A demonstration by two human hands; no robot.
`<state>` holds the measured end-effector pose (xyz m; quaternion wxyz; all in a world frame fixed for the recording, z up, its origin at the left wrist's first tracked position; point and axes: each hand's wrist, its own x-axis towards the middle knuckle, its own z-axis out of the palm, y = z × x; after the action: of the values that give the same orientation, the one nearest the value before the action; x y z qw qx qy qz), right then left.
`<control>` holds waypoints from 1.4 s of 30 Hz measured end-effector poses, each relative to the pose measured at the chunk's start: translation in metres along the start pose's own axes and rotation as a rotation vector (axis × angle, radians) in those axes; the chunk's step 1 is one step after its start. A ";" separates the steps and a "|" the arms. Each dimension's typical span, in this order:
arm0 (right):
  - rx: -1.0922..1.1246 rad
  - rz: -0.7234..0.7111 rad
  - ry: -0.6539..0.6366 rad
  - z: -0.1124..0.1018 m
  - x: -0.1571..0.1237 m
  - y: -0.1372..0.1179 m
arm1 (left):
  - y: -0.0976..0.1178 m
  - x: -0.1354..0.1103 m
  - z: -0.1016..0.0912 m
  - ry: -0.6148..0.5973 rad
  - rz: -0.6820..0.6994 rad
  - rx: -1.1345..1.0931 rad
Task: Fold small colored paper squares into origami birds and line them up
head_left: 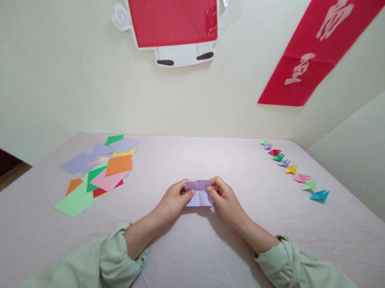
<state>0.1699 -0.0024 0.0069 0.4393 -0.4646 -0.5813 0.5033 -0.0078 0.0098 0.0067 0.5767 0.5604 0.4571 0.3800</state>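
Note:
A small sheet of lilac paper [200, 198], marked with crossing creases, is held up between both hands just over the middle of the table. My left hand [177, 198] pinches its left edge, thumb on the near face and fingers behind. On the opposite edge, my right hand [223, 198] grips it the same way. The paper's upper part looks darker and bends along a horizontal crease. The fingers behind the sheet are mostly hidden.
Loose coloured paper sheets [118, 165] lie in an overlapping pile at the left of the table [186, 255]. Along the right side runs a row of several small folded paper figures, the nearest a blue one [320, 196]. A wall with red decorations [173, 18] stands behind.

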 end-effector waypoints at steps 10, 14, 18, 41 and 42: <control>0.207 0.109 -0.085 0.003 0.002 -0.001 | 0.007 -0.004 0.002 -0.011 -0.146 -0.144; 0.175 0.077 -0.109 0.003 0.000 -0.002 | 0.008 -0.002 0.000 -0.014 -0.189 -0.201; 0.035 -0.046 -0.049 0.002 -0.002 -0.001 | 0.008 0.000 -0.003 0.018 -0.221 -0.300; -0.298 -0.280 0.114 -0.005 0.000 -0.004 | 0.001 -0.003 0.002 0.106 0.171 0.037; -0.298 -0.278 0.111 -0.005 0.000 -0.005 | 0.002 -0.003 0.002 0.092 0.176 0.054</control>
<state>0.1739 -0.0016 0.0120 0.4623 -0.4668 -0.6827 0.3198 -0.0063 0.0060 0.0084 0.5044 0.5956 0.4421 0.4421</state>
